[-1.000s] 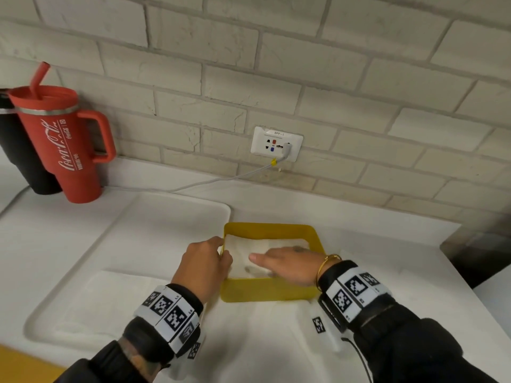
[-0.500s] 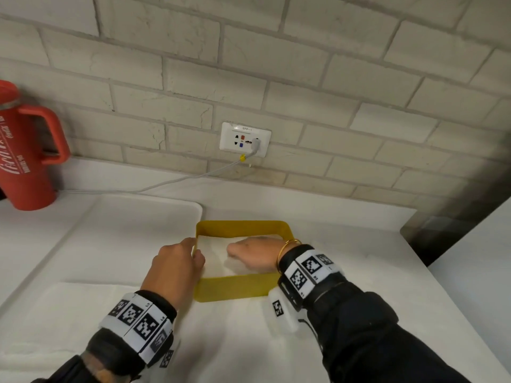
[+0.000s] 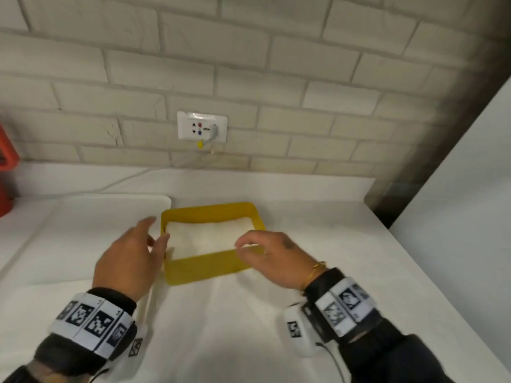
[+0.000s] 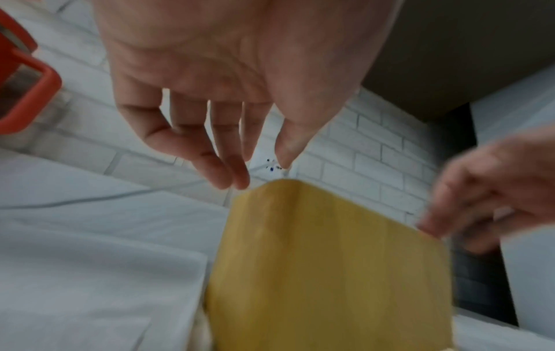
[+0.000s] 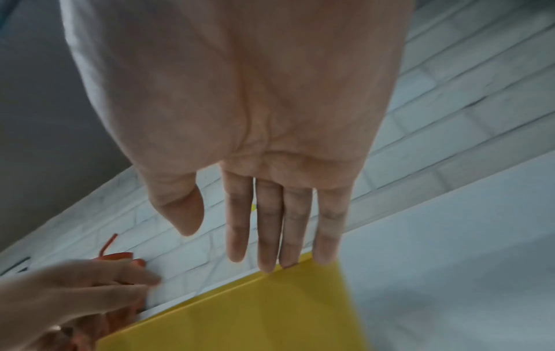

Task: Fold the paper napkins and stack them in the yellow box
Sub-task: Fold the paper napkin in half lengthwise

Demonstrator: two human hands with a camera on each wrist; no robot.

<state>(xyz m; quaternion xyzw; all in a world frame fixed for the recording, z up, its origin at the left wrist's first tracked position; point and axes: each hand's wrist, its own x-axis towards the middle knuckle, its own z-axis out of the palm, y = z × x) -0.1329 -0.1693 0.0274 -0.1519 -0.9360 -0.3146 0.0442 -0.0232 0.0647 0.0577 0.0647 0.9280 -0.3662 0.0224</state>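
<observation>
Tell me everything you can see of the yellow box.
The yellow box is a shallow, square-ish tray with rounded corners and low, smooth walls that look like plastic. It sits upright and open-topped on the white counter, just right of a white tray and below the wall socket. Folded white napkins lie flat inside, covering its floor. The left hand hovers by its left wall and the right hand by its right front corner, both open; whether either touches it is unclear.
</observation>
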